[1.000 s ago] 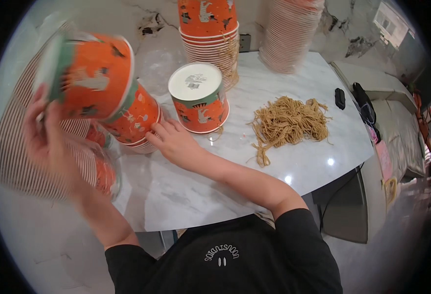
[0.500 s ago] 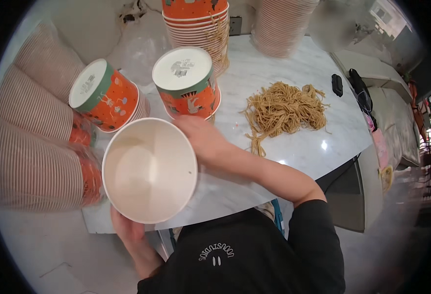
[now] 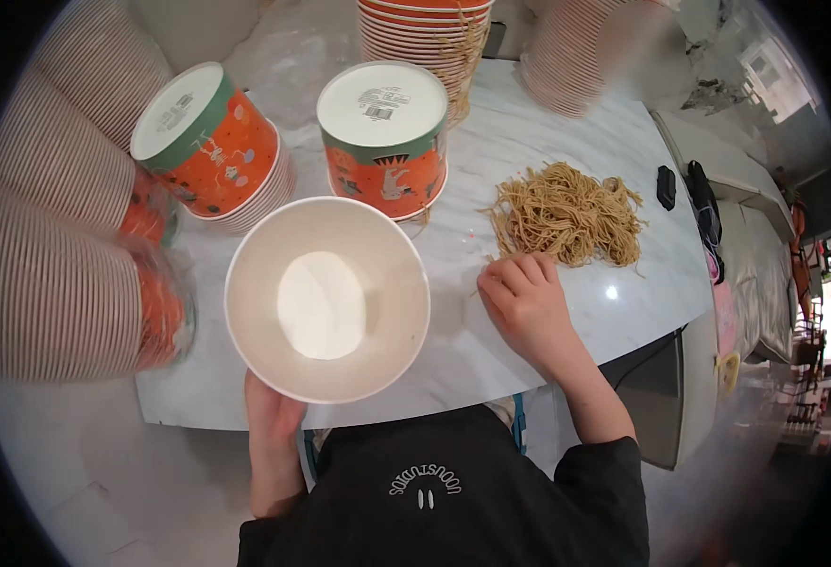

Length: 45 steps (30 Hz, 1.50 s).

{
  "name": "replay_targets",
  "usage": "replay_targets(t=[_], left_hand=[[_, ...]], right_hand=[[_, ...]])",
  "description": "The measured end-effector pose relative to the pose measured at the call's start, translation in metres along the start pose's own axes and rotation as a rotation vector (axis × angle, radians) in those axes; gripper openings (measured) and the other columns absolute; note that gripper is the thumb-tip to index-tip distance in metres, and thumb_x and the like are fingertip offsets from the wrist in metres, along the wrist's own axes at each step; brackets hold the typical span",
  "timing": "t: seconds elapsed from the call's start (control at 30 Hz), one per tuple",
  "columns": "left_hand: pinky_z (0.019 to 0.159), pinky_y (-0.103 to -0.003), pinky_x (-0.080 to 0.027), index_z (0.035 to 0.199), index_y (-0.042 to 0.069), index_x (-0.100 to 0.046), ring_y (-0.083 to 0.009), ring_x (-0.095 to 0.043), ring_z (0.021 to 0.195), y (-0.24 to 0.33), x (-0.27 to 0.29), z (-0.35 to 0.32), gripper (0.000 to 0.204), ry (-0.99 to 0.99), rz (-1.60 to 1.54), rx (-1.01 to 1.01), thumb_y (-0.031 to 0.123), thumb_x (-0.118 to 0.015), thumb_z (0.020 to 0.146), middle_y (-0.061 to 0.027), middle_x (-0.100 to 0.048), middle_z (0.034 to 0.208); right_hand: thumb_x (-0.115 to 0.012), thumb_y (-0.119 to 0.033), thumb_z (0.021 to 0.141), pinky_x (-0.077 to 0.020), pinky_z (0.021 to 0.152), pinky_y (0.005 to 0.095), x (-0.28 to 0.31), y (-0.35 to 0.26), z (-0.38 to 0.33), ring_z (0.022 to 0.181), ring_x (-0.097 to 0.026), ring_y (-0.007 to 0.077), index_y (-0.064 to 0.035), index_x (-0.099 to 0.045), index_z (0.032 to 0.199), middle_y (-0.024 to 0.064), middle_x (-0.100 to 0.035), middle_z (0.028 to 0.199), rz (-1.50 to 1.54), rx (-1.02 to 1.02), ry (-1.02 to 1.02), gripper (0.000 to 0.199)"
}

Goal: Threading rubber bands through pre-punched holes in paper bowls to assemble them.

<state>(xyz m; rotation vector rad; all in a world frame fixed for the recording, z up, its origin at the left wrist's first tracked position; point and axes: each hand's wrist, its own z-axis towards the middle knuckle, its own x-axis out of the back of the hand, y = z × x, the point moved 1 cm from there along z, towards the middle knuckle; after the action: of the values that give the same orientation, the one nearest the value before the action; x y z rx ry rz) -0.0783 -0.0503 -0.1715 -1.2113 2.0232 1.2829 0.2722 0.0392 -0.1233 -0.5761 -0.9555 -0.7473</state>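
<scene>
**Big paper tub near tangled twine**

The left hand (image 3: 274,408) holds the paper tub (image 3: 325,298) by the table's (image 3: 458,354) near edge; its fingers are hidden. Only white shows inside. The right hand (image 3: 529,307) has bent fingers at the near side of the twine (image 3: 566,215); I can't tell if they pinch any. A slipping grip could drop the tub; pulling tangled twine could make knots. An orange tub (image 3: 385,180) stands bottom up behind, hiding its inside.

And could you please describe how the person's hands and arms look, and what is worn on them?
The left hand, partly hidden, and the right hand show no gloves. The forearms are bare below short, plain black sleeves.
</scene>
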Motion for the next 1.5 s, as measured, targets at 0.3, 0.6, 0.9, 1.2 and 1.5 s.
replay_targets(t=[0.3,0.6,0.9,1.2,1.5], left_hand=[[0.101,-0.038,-0.056,0.139,-0.003,-0.051,-0.0216,-0.066,0.117,0.021,-0.013,-0.016,0.036,0.005,0.543,-0.136,0.014,-0.052,0.107,-0.0127,-0.063,0.134],[0.088,-0.026,-0.050,0.133,0.000,-0.056,-0.0107,-0.062,0.097,0.039,-0.016,-0.032,0.029,0.008,0.608,-0.340,0.011,-0.057,0.105,-0.0054,-0.067,0.115],[0.072,-0.028,-0.054,0.112,0.000,-0.072,-0.0135,-0.064,0.073,0.039,-0.070,-0.093,0.030,-0.341,1.210,-0.990,0.005,-0.083,0.085,-0.0091,-0.072,0.100],[0.063,-0.028,-0.058,0.097,0.001,-0.077,-0.0184,-0.074,0.073,0.014,-0.090,-0.085,0.019,-0.490,1.232,-0.788,0.003,-0.086,0.080,-0.0097,-0.076,0.087],[0.065,-0.028,-0.058,0.101,0.001,-0.076,-0.0205,-0.075,0.075,0.006,-0.085,-0.087,0.020,-0.581,1.351,-0.795,0.001,-0.083,0.082,-0.0085,-0.076,0.086]], right_hand=[[-0.069,-0.004,0.077,-0.0520,0.085,0.0394,0.007,0.002,0.032,0.084,-0.062,0.0279,-0.0041,-0.064,0.086,0.0086,-0.061,0.087,0.182,-0.011,-0.136,0.010],[-0.051,0.000,0.100,-0.0447,0.066,0.0214,0.125,-0.050,0.113,0.071,-0.054,0.0084,0.0007,-0.055,0.106,0.0052,-0.058,0.084,0.880,-0.206,0.587,0.007],[-0.074,-0.003,0.082,-0.0534,0.065,0.0396,0.069,-0.130,0.079,0.078,-0.064,0.0298,-0.0025,-0.061,0.106,0.0109,-0.055,0.091,0.729,0.213,-0.173,0.027],[-0.077,0.004,0.081,-0.0560,0.064,0.0349,0.067,-0.141,0.045,0.079,-0.068,0.0281,-0.0001,-0.066,0.110,0.0135,-0.063,0.096,0.831,0.107,-0.140,0.031],[-0.071,0.005,0.089,-0.0525,0.074,0.0349,0.068,-0.139,0.040,0.085,-0.065,0.0283,0.0010,-0.066,0.118,0.0132,-0.064,0.097,1.179,0.008,-0.234,0.030]])
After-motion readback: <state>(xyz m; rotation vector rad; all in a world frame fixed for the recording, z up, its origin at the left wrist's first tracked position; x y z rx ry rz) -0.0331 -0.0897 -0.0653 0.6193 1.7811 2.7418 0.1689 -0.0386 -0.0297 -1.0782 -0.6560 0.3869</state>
